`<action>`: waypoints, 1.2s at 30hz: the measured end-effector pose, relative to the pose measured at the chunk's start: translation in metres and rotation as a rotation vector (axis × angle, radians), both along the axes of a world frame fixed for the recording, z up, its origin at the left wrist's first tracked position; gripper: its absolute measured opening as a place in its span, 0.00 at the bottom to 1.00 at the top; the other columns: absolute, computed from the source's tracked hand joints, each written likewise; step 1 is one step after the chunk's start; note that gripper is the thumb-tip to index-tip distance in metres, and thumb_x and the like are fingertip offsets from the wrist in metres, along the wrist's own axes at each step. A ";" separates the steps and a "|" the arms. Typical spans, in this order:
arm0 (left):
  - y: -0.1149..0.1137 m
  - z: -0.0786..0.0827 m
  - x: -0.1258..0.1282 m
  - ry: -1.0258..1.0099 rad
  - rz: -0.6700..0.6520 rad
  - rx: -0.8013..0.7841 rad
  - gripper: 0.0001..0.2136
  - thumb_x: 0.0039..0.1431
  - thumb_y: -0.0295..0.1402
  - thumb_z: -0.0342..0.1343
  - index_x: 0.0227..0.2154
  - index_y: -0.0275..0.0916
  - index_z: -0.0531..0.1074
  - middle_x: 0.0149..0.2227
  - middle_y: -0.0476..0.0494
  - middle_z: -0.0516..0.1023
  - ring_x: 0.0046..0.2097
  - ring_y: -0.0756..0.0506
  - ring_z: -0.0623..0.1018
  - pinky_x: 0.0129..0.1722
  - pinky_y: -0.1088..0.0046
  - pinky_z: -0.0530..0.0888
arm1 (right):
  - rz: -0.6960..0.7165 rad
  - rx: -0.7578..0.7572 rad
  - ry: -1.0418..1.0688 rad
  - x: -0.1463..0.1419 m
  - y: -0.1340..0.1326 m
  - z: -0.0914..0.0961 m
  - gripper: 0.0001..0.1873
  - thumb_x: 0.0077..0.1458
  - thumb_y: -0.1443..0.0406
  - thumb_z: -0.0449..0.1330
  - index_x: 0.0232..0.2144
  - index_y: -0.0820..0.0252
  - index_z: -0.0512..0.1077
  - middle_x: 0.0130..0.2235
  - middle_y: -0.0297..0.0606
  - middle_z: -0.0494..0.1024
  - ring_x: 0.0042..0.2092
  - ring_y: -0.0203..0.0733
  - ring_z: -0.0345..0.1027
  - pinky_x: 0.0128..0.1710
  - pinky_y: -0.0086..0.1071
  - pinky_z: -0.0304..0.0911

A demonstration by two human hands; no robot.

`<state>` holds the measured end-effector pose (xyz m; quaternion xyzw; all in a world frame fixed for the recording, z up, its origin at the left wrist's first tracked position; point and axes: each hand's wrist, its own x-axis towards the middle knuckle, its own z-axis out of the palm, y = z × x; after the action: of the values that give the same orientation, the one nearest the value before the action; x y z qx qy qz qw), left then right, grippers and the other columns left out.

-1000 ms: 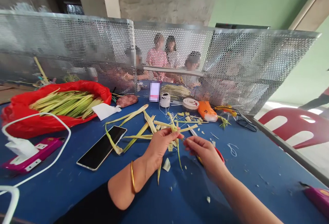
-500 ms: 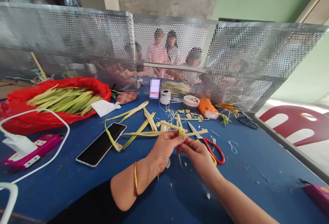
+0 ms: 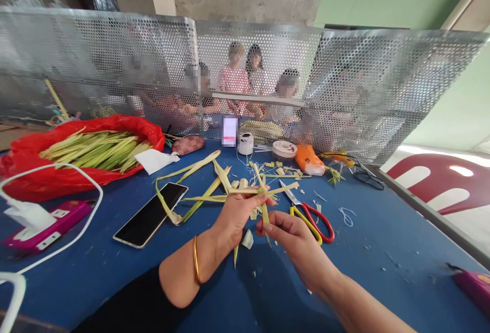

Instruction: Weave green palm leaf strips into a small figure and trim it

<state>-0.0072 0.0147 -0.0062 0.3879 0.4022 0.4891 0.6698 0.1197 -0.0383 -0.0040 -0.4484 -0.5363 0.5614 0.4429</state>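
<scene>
My left hand (image 3: pixel 239 213) pinches a small cross of pale green leaf strips (image 3: pixel 262 189) where the strips meet, with ends sticking out several ways. Between the fingers and thumb of my right hand (image 3: pixel 287 233) is the strip end (image 3: pixel 265 214) that hangs down toward me. Just right of the strips lie scissors (image 3: pixel 308 214) with red and yellow handles, blades partly spread. More long leaf strips (image 3: pixel 209 196) rest left of my hands, some across the corner of a dark phone (image 3: pixel 151 215). A pale scrap (image 3: pixel 248 239) sits below my left hand.
On the blue table, a red bag (image 3: pixel 153 136) full of leaf strips stands at left, near a magenta power strip (image 3: pixel 63 215) with a white cable. Thread spool (image 3: pixel 245 144), tape roll (image 3: pixel 284 149) and orange packet (image 3: pixel 309 158) stand behind. People sit beyond a perforated metal screen (image 3: pixel 252 60).
My right hand has moved down and toward me, away from the crossing, drawing on the lower strip end. My left hand has shifted slightly left with the leaf cross.
</scene>
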 end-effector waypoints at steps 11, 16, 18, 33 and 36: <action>0.006 -0.007 0.000 -0.008 -0.042 -0.050 0.15 0.44 0.37 0.67 0.36 0.36 0.78 0.27 0.44 0.78 0.23 0.48 0.74 0.16 0.76 0.66 | 0.001 0.089 -0.075 -0.004 0.003 -0.009 0.20 0.50 0.50 0.62 0.22 0.62 0.72 0.27 0.37 0.73 0.33 0.40 0.64 0.36 0.32 0.58; 0.007 -0.005 -0.002 -0.096 -0.137 -0.051 0.15 0.50 0.38 0.64 0.38 0.33 0.76 0.33 0.38 0.80 0.23 0.49 0.74 0.18 0.76 0.69 | -0.110 -0.016 0.048 0.000 0.009 -0.014 0.21 0.48 0.47 0.64 0.27 0.61 0.74 0.29 0.37 0.76 0.32 0.39 0.69 0.37 0.32 0.62; 0.004 -0.005 -0.001 -0.120 -0.183 -0.072 0.19 0.50 0.37 0.63 0.44 0.35 0.73 0.34 0.40 0.80 0.18 0.51 0.71 0.15 0.74 0.69 | -0.108 -0.046 0.086 0.000 0.011 -0.016 0.23 0.46 0.46 0.64 0.26 0.61 0.75 0.26 0.37 0.76 0.29 0.38 0.69 0.35 0.32 0.63; -0.010 -0.007 0.011 -0.035 -0.016 -0.044 0.13 0.50 0.32 0.62 0.39 0.34 0.75 0.25 0.46 0.76 0.14 0.52 0.68 0.09 0.79 0.62 | -0.052 0.117 -0.231 -0.007 0.003 -0.029 0.22 0.57 0.51 0.53 0.20 0.60 0.65 0.20 0.32 0.67 0.23 0.35 0.61 0.23 0.28 0.60; -0.007 -0.007 0.009 -0.024 -0.033 -0.067 0.12 0.51 0.32 0.61 0.39 0.34 0.75 0.24 0.46 0.76 0.15 0.52 0.67 0.09 0.78 0.61 | -0.041 0.127 -0.290 -0.005 0.003 -0.029 0.21 0.59 0.52 0.51 0.21 0.59 0.65 0.21 0.32 0.67 0.23 0.35 0.62 0.24 0.28 0.60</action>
<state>0.0020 0.0072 -0.0133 0.3662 0.4038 0.4689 0.6950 0.1149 -0.0351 -0.0326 -0.5067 -0.6197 0.4467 0.3994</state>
